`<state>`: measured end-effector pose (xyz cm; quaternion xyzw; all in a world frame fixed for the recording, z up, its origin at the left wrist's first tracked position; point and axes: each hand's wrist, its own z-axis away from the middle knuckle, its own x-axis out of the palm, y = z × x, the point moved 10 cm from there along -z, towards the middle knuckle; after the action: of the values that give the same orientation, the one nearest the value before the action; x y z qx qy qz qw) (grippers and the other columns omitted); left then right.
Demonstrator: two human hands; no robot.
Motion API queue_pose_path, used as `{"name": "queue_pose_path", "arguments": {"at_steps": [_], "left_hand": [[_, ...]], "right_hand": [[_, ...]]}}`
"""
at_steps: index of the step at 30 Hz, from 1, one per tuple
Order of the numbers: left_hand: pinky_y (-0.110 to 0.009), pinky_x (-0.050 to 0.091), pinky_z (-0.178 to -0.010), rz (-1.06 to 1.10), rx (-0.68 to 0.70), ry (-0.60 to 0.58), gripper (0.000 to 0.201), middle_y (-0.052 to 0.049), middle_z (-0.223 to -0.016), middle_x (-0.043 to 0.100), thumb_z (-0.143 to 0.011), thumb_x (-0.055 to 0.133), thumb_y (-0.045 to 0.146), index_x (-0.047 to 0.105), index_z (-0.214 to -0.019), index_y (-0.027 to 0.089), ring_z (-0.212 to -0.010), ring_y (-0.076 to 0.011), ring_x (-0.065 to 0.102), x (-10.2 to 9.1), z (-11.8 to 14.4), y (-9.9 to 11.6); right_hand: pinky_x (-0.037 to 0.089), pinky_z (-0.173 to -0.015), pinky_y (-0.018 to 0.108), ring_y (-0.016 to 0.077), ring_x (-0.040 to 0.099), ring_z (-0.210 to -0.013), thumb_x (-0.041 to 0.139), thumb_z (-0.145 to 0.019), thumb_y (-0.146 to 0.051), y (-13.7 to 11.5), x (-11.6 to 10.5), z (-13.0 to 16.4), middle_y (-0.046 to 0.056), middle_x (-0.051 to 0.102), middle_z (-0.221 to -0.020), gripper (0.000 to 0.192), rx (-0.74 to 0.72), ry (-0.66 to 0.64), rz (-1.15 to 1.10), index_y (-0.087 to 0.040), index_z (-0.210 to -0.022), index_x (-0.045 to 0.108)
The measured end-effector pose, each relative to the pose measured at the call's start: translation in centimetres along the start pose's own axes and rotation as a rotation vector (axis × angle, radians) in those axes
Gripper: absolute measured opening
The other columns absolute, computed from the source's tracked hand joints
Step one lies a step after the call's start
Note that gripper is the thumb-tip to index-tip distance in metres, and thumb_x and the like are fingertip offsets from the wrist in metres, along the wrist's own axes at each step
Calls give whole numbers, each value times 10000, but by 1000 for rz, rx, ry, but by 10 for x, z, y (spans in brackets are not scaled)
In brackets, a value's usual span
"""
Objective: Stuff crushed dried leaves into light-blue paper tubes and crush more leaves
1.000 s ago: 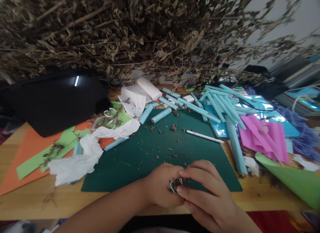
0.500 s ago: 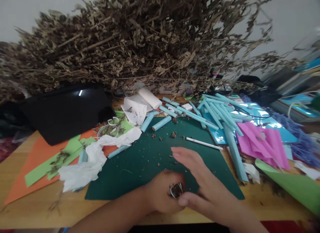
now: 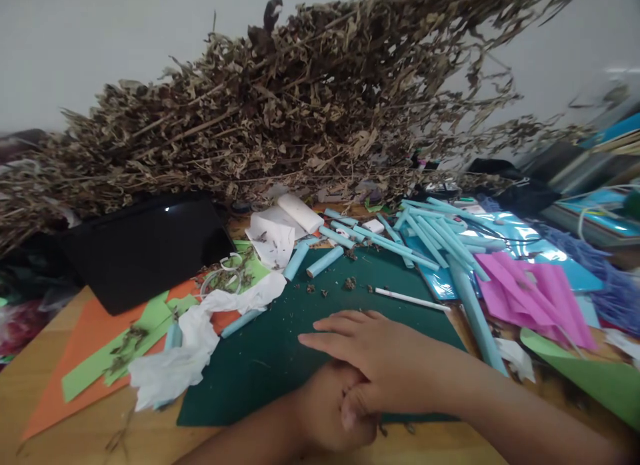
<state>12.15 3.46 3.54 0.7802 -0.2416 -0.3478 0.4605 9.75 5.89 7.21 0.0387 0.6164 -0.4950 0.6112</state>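
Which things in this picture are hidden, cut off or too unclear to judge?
Head view only:
- Whatever the left hand holds: covered by the flat right hand.
- Dark green cutting mat, near edge: hidden by both hands.
- Black flat case, far side: under the heap of dried brown branches.
- Stacked things at the right edge: blurred and cut off.

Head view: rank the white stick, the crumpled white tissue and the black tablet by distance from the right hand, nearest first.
From the right hand:
1. white stick, just beyond it on the green mat.
2. crumpled white tissue, to its left.
3. black tablet, far back-left.
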Motion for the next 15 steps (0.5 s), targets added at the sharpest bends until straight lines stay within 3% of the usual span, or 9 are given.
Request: {"name": "queue_pose_path", "arguments": {"at_steps": [3,5,9,15], "left_hand": [[-259,455,-700,135,28,32,164,-39,-686,582,-545,508,139,579,-690,109,-689,-153,550,-4,3,-1],[-271,456,-707,173,62,51,212,-48,-710,586,-553,527,190,588,-737,102,-710,-166,554,-7,4,2],[-266,453,-716,6,42,56,276,-56,-748,593,-518,462,100,591,-762,102,-766,-180,556,-7,3,3],[-227,449,-670,-121,-33,-62,153,-42,-671,562,-500,456,55,531,-621,110,-701,-153,548,6,8,-11]], "right_hand": [[250,-942,445,241,268,-1187,555,-658,-460,-2,4,1,3,278,-1325,741,-82,-66,-111,-347,-1285,176],[267,-938,438,247,270,-1187,584,-617,-476,-1,8,-2,-5,266,-1330,792,-105,-107,-135,-345,-1285,179],[351,-858,454,289,386,-1102,578,-601,-486,3,19,-11,33,353,-1283,732,-64,-205,-105,-316,-1254,296],[390,-794,471,313,450,-1037,576,-607,-477,0,28,-13,78,452,-1202,700,46,-347,-74,-300,-1240,334]]}}
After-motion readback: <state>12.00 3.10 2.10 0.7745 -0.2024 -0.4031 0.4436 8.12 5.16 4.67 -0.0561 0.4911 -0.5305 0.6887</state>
